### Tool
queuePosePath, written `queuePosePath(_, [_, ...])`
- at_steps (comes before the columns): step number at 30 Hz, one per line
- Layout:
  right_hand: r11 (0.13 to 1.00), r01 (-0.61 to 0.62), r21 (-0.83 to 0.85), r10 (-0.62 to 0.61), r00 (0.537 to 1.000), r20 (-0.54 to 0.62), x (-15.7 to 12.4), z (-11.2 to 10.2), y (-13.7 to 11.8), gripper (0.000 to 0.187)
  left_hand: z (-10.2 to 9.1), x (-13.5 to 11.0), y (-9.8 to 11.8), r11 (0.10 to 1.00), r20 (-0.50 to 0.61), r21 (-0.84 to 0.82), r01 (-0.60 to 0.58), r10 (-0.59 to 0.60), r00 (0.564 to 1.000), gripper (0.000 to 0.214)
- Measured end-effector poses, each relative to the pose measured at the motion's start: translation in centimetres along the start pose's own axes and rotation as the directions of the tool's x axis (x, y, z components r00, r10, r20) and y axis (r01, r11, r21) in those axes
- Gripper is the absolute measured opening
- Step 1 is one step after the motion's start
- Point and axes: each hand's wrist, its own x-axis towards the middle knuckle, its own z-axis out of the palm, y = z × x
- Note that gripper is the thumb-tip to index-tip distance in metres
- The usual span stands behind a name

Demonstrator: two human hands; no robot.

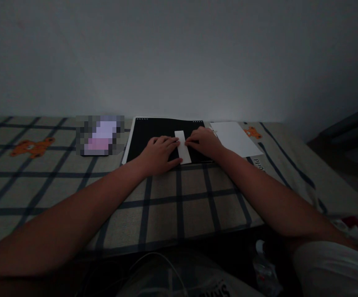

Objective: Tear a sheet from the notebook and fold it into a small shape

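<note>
A narrow strip of white paper (pixel 183 150) lies lengthwise on a black sheet (pixel 163 126) with white edges and small holes along its top. My left hand (pixel 160 154) rests on the black sheet, thumb and fingers apart. Its fingertips touch the strip's left side, and the thumb presses near its lower end. From the other side, my right hand (pixel 205 142) has its fingers drawn together in a pinch at the strip's right edge. Beside the right hand lies a plain white sheet (pixel 236 138), partly covered by the wrist.
A plaid cloth (pixel 163 214) with orange bear prints covers the surface. On the left lies a phone (pixel 101 134) with a blurred screen. A grey wall (pixel 179 62) stands behind. Below the front edge are a clear plastic bottle (pixel 265 268) and a white cable (pixel 163 258).
</note>
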Motion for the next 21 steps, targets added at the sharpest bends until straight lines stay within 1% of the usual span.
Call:
queuePosePath(5, [0.995, -0.063, -0.082, 0.062, 0.998, -0.022, 0.34, 0.45, -0.29, 0.028, -0.08, 0.02, 0.02, 1.0, -0.001, -0.004, -0.005, 0.005, 1.0, 0.062])
queuePosePath(12, [0.99, -0.013, -0.142, 0.016, 1.0, 0.018, 0.41, 0.04, -0.31, 0.035, -0.16, 0.01, 0.1, 1.0, 0.0, 0.007, -0.01, 0.01, 1.0, 0.063])
queuePosePath(17, [0.984, -0.049, -0.17, 0.049, 0.999, -0.002, 0.46, 0.43, -0.3, 0.037, -0.16, -0.05, 0.06, 1.0, -0.002, 0.005, -0.019, 0.019, 1.0, 0.062])
queuePosePath(21, [0.984, -0.064, -0.169, 0.066, 0.998, 0.009, 0.55, 0.84, -0.16, 0.038, -0.11, -0.01, 0.07, 1.0, -0.002, -0.002, -0.013, 0.013, 1.0, 0.062])
